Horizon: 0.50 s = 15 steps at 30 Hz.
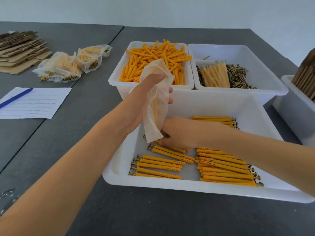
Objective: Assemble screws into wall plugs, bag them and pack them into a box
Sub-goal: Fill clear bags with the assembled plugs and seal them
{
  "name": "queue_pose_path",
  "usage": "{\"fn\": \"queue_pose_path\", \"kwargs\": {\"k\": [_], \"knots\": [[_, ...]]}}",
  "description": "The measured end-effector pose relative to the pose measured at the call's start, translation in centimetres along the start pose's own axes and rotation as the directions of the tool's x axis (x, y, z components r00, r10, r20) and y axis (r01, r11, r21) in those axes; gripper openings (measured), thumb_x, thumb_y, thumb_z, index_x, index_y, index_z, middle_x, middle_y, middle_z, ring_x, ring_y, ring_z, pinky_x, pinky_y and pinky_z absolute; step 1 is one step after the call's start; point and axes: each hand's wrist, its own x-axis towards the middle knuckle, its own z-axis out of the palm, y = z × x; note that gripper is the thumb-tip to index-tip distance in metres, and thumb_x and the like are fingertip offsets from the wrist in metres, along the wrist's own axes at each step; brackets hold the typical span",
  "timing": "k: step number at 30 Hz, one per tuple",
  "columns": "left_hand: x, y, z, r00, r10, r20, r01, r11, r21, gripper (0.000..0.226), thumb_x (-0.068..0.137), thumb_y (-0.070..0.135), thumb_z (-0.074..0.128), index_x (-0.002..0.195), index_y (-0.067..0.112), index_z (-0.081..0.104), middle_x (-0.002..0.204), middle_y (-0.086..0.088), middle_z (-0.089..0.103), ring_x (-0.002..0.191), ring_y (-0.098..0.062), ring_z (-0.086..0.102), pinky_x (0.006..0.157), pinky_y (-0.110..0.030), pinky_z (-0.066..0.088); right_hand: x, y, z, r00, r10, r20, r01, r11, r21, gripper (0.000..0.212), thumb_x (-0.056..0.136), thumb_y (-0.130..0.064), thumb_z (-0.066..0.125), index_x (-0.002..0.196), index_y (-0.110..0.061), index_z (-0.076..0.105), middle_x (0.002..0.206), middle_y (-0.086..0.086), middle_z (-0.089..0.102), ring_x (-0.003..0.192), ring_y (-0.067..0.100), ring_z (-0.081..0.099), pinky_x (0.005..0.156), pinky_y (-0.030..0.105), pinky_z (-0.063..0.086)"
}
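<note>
We grip the thin bag (156,103) upright in our left hand (148,92) over the tray (221,103), so our right hand (179,132), fingers curled onto plugged screws (170,153), can feed them in.

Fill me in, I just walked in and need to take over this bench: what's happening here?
A person is bagging assembled plugs. The left hand grips a translucent bag over the near white bin, while the right hand reaches down among the plug-and-screw sets lying in it. Behind are a bin of bare orange plugs and a bin of loose screws with one filled bag lying on them. Finished bags lie at left beside flattened cardboard.
</note>
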Motion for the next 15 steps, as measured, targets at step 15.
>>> {"fn": "queue_pose_path", "kwargs": {"k": [15], "knots": [[-0.2,0.1,-0.2,0.998,-0.031,0.050,0.034,0.998,-0.053,0.051,0.092,0.045,0.047,0.137,0.021,0.050,0.121,-0.017,0.067,0.094,-0.029,0.071,0.068,-0.035,0.055,-2.7,5.2,-4.9,0.945,0.315,-0.089,-0.178,0.723,0.667,0.013,0.098,-0.016,0.052,0.089,-0.007,0.056,0.052,0.003,0.061,0.044,0.017,0.059,0.043,0.024,0.050]]}}
